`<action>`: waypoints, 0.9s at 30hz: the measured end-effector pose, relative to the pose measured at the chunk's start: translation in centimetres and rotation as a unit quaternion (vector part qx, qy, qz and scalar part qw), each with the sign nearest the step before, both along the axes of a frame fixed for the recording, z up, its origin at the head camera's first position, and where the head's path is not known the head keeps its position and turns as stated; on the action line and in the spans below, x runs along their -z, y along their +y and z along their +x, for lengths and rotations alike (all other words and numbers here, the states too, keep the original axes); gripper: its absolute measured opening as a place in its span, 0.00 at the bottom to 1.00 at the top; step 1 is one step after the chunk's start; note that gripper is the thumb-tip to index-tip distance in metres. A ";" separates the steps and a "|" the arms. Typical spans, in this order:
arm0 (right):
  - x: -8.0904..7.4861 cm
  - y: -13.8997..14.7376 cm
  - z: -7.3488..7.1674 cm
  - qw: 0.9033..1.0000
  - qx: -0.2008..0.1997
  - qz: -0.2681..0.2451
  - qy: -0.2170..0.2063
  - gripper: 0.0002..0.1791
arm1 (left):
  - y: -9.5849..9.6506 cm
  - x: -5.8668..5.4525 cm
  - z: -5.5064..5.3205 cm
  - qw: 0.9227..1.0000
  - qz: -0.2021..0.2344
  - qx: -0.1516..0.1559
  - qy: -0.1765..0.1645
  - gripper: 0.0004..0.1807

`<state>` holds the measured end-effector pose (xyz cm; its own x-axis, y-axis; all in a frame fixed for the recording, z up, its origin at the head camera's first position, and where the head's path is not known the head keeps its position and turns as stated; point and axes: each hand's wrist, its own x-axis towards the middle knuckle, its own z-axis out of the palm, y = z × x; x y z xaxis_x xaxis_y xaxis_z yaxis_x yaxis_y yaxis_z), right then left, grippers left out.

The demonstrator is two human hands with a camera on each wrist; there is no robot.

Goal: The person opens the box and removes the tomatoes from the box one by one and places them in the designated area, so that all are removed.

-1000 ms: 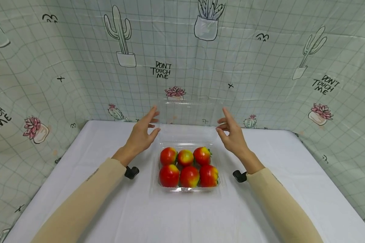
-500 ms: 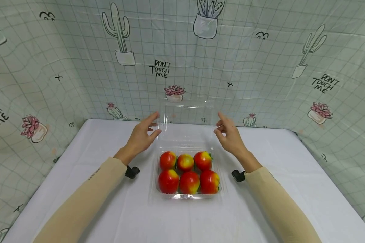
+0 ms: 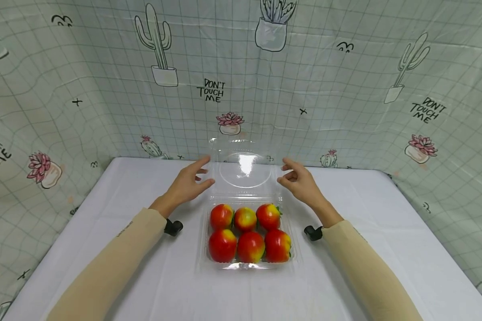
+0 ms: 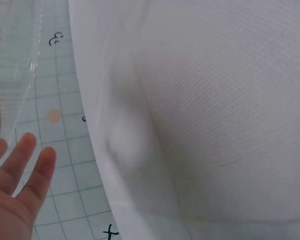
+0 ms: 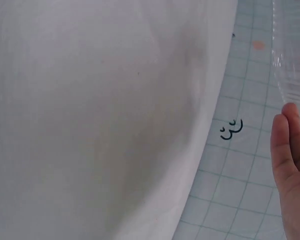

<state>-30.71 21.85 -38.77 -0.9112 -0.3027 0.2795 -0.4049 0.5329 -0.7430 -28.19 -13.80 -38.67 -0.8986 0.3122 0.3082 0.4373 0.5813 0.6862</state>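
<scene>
A clear plastic clamshell box [image 3: 245, 266] sits on the white table in the head view. Its lid [image 3: 233, 171] stands raised at the back, with a bright reflection on it. Several red-and-yellow fruits [image 3: 251, 246] fill the base in two rows. My left hand [image 3: 187, 182] is at the lid's left edge, thumb and fingers spread and extended. Across from it, my right hand [image 3: 300, 183] is at the right edge, fingers lightly bent. Both wrist views show fingertips close to the clear lid [image 4: 15, 65]; neither hand curls around it.
The white-clothed table [image 3: 241, 296] extends in front of the box and to both sides. Behind it hangs a gridded cloth backdrop [image 3: 325, 98] printed with cacti and lettering, close beyond the table's back edge.
The box and fruits have shifted toward me. The lid's top edge sits lower in view, and a reflection has appeared on it. Both hands have come lower and slightly closer together.
</scene>
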 end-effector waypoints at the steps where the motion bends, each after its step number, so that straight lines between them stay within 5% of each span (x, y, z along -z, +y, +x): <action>1: 0.1 0.0 -0.1 1.000 0.000 -0.002 -0.012 0.37 | 0.0 0.0 0.0 1.000 -0.001 0.001 -0.012 0.39; 15: 0.8 0.2 -0.2 0.996 0.002 0.019 -0.092 0.32 | 0.1 0.3 0.1 0.991 -0.046 -0.004 -0.122 0.47; 27: 1.1 0.4 0.0 0.993 -0.005 0.042 -0.114 0.30 | -0.1 0.8 0.2 0.987 -0.058 0.009 -0.149 0.47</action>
<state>-30.74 22.28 -39.89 -0.9449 -0.3251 0.0389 -0.2360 0.5937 -0.7693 -27.95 -13.85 -39.52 -0.9381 0.3464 -0.0081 0.2369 0.6583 0.7145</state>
